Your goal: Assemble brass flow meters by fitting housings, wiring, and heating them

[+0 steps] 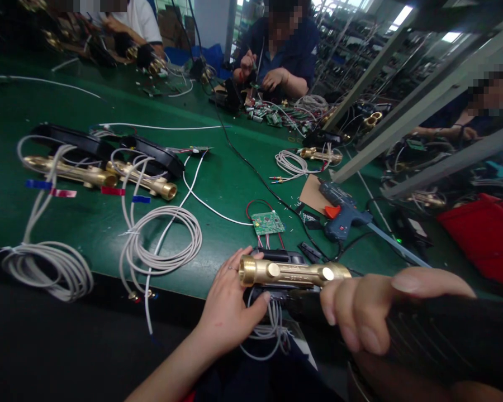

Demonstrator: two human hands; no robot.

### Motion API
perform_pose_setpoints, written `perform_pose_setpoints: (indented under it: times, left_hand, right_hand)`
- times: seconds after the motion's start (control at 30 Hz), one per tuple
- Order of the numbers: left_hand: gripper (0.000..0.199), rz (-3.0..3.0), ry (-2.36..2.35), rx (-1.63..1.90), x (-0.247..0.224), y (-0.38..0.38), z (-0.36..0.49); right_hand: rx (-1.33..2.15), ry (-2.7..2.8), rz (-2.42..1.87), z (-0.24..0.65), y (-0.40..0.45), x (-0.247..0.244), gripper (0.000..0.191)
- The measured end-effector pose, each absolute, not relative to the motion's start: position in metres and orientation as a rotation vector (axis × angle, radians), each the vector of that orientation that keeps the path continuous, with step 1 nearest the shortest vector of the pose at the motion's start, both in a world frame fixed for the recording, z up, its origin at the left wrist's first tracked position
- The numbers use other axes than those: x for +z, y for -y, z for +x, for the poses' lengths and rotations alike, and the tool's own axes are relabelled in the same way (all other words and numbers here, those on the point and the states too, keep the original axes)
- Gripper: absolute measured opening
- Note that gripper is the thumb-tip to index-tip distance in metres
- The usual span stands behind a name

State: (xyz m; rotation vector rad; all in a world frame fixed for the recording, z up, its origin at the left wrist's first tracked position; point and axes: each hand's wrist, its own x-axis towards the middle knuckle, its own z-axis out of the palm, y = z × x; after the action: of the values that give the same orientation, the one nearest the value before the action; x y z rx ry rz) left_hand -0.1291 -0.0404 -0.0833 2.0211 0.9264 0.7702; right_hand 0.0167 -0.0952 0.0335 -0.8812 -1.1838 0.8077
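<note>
Left hand (235, 304) spans the black housing (291, 255), thumb and fingers lightly closed, brass fitting (295, 272) above the table's (218, 187) near edge; right hand (369, 312) curls round, apparently, a black tool (452, 335).

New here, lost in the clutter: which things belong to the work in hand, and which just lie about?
Likely in use:
brass fitting and black housing at left hand
circuit board
dark tool in right hand

Lying about:
glue gun
leftmost coil
red bin
</note>
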Motion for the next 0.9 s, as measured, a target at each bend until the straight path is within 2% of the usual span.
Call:
perform_pose_setpoints:
  times: [0.4,0.67,0.8,0.9]
  left_hand:
    - [0.056,2.000,-0.929,0.769,-0.083,0.041,-0.128]
    - [0.052,1.926,-0.946,0.784,-0.081,0.043,-0.127]
    - [0.050,1.913,-0.959,0.828,-0.082,0.045,-0.123]
    - [0.048,1.920,-0.984,0.827,-0.082,0.045,-0.121]
  right_hand:
    - [0.928,1.218,-0.806,0.018,0.090,0.029,0.040]
    - [1.029,1.235,-0.964,0.009,0.089,0.042,0.028]
    - [1.027,1.274,-0.904,0.006,0.086,0.039,0.031]
    - [1.045,1.271,-0.901,0.002,0.084,0.031,0.040]
